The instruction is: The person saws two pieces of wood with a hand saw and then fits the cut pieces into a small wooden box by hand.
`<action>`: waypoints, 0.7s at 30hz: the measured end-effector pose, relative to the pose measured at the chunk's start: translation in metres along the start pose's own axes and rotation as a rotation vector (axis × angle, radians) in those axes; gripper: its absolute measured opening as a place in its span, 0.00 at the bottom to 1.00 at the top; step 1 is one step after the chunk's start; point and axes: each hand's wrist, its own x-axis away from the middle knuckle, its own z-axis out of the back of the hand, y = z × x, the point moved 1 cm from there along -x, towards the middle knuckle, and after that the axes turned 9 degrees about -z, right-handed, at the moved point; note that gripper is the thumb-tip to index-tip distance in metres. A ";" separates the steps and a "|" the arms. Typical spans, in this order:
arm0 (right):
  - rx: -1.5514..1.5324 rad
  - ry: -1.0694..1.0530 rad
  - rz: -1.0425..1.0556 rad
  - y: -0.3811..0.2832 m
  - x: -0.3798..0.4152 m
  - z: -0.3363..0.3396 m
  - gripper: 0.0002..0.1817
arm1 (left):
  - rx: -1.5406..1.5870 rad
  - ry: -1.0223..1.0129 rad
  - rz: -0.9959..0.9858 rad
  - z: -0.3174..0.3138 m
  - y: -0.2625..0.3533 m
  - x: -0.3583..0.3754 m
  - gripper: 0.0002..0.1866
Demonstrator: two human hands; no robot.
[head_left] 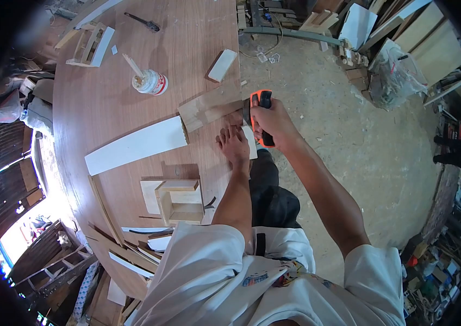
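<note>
My right hand [275, 124] is wrapped round the orange and black handle of a hand saw [253, 103], just past the table's right edge. The saw points left over the tabletop. Close below it, my left hand [234, 145] lies palm down with its fingers stretched out, at the table edge. Beside that hand is a small white board piece [250, 142], partly covered by it. A long white board [138, 145] with a rough brown end lies to the left of the saw.
A glue jar [151, 83] with sticks in it stands farther up the table [187, 32]. A white block [222, 65], a small wooden box frame [179, 201] and a dark tool [142, 22] lie around it. Offcuts and a plastic bag [396, 76] line the floor's far right.
</note>
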 end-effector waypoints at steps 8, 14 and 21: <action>0.110 0.058 0.093 0.012 0.006 -0.011 0.03 | -0.040 -0.004 -0.003 -0.007 -0.006 0.003 0.14; 0.070 0.051 0.062 0.018 -0.004 -0.011 0.03 | -0.071 0.198 -0.176 -0.012 -0.008 0.004 0.12; 0.013 0.032 0.051 0.025 -0.007 0.005 0.03 | -0.029 0.095 -0.105 -0.004 -0.003 0.004 0.12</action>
